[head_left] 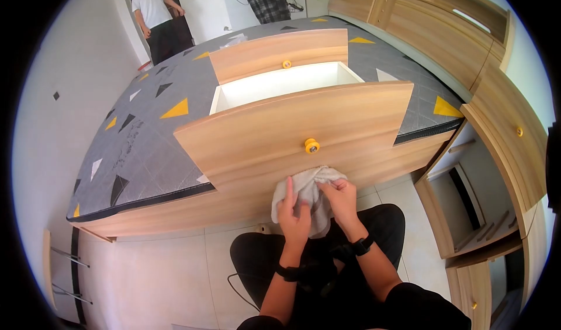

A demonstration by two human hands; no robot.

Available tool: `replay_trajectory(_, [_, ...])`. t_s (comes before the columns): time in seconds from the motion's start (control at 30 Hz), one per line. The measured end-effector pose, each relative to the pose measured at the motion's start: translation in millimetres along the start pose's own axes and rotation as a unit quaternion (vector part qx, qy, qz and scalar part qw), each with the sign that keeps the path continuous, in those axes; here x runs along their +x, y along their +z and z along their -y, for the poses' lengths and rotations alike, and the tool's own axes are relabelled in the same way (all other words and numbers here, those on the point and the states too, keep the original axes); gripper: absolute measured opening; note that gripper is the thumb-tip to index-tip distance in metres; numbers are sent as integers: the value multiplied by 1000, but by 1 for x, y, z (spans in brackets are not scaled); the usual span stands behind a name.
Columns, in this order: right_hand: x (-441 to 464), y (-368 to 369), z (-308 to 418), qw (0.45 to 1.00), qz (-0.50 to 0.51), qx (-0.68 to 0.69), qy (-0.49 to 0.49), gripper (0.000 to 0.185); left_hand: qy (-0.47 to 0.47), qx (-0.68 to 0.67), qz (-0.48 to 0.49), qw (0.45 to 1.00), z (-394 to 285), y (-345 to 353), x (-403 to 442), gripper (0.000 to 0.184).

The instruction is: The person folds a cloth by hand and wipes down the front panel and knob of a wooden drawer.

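Observation:
Both hands are on a crumpled light grey cloth (312,193) just below the front of a wooden drawer (251,146). My left hand (294,213) holds the cloth's left side, index finger pointing up. My right hand (340,198) pinches the cloth's right side, fingers bent. A yellow round knob (312,146) is fixed on the drawer front above the cloth. This drawer, with a white inside, rests on the mattress (158,125). Behind it stands another wooden drawer front (251,55) with a smaller yellow knob (286,65).
A wooden bed side panel (169,214) runs across in front of me. At the right stands an open wooden cabinet (444,207); a headboard (432,23) rises behind. Two people (153,14) (267,0) stand beyond the bed. A cable lies left of my legs.

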State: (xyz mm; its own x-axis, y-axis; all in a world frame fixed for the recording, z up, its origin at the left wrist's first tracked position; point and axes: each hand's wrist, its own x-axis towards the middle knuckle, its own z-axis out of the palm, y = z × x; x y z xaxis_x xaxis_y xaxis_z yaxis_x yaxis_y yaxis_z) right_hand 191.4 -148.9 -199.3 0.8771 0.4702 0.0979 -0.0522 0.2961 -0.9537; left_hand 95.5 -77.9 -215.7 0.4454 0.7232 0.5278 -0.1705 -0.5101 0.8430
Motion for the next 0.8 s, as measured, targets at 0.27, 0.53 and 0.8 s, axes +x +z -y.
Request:
replay_trajectory(0.27, [15,4,8,995,0,-60,-75,17,-12,41,57,997,-18,-9,20,56])
replay_trajectory(0.53, [2,-4,-6,984,-24,-136,-115,14,105,107,-18,989,-9,-4,6,53])
replay_trajectory(0.8, [-49,-19,4,864,-58,-226,-446,13,320,184,-35,929,-16,-20,-25,50])
